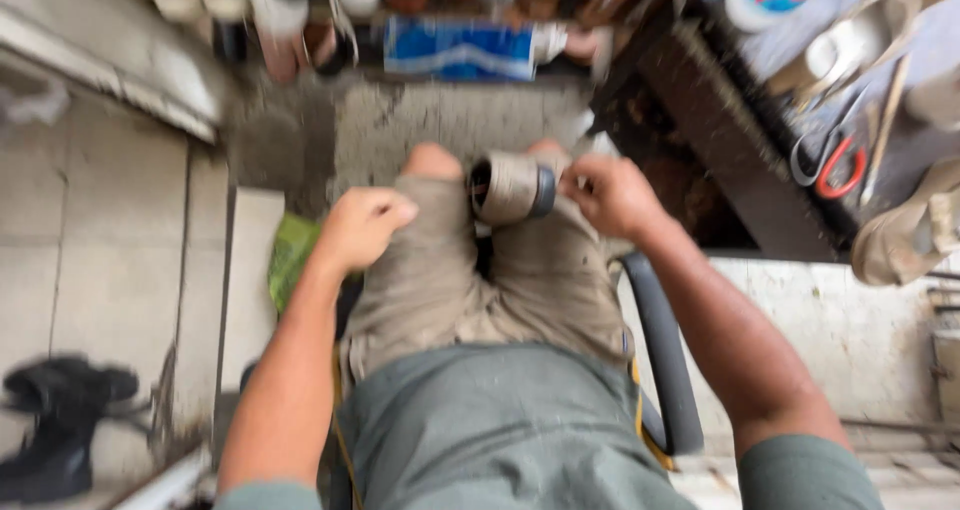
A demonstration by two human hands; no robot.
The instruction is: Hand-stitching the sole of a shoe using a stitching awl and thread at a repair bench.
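I sit looking down at my lap in khaki shorts and a grey-green shirt. A grey-beige shoe (512, 187) with a dark opening and dark sole lies across my knees. My right hand (610, 194) grips its right end. My left hand (362, 225) rests on my left thigh, fingers curled in, just left of the shoe and not touching it; I see nothing in it. The picture is blurred by motion.
A dark workbench (730, 140) at the right carries red-handled scissors (835, 165), a roll of tape (850, 45) and a beige shoe (915, 230). Black boots (55, 420) stand on the floor at lower left. A blue box (460, 48) and more shoes line the far wall. A black chair armrest (660, 350) is beside my right hip.
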